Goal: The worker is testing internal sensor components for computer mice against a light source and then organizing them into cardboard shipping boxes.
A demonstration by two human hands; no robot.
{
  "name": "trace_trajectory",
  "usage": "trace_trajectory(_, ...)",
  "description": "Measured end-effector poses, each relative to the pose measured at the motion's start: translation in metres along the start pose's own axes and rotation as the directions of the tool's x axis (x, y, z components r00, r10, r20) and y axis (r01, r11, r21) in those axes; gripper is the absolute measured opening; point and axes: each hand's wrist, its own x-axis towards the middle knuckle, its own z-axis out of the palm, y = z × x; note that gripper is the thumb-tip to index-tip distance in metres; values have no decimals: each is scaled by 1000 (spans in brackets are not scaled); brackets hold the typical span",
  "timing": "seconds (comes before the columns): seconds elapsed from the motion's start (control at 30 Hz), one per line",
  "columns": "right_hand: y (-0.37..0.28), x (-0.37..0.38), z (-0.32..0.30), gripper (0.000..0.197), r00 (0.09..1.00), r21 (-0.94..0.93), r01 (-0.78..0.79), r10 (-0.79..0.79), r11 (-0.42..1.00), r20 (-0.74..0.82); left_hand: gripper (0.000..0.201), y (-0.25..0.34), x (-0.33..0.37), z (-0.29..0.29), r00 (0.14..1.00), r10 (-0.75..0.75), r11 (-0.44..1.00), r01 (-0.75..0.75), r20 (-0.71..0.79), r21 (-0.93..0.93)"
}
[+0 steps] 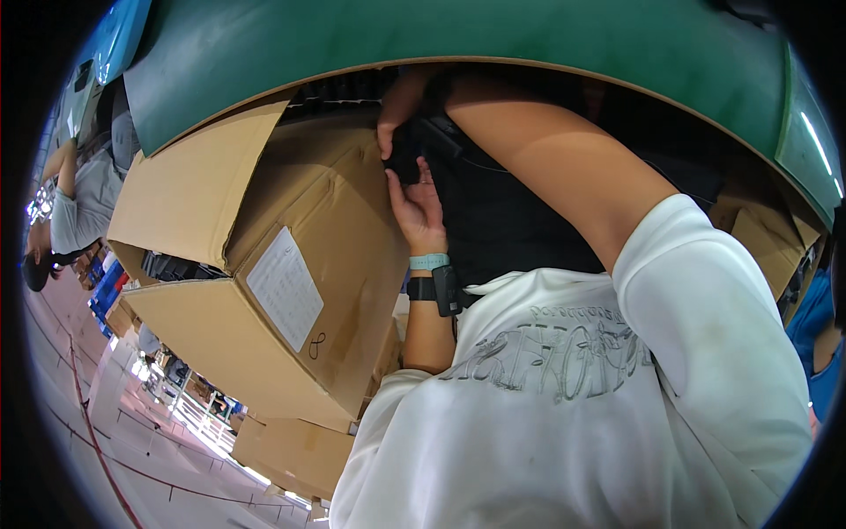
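Observation:
Beneath the edge of a green tabletop, my two hands meet beside a large open cardboard box. My left hand has its palm turned up, with thumb and fingers closed around a small black piece whose kind I cannot make out. From the upper side my right hand reaches to the same piece, its fingertips bent against it; part of this hand is in shadow under the table edge. A teal band and a black strap with a device sit on my left wrist.
Black parts show inside the open box, which has a white paper label on its side. Another carton stands beyond it. To the right is an open cardboard box. A person in grey sits at the far left.

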Motion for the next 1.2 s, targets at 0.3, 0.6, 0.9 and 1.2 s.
trace_trajectory(0.3,-10,-26,6,57,999,-103,16,-19,995,-28,38,10,-13,-4,981,-135,990,128,-136,-56)
trace_trajectory(0.6,4,-17,-6,75,997,-179,72,-71,981,9,49,11,-42,50,984,-92,995,98,-156,35)
trace_trajectory(0.9,2,-10,-8,73,996,-205,-29,12,978,-84,56,9,-41,57,978,77,988,-50,-195,143)
trace_trajectory(1.2,4,5,-12,61,994,-158,15,-32,987,-102,56,11,-41,57,965,100,985,-62,-243,161)
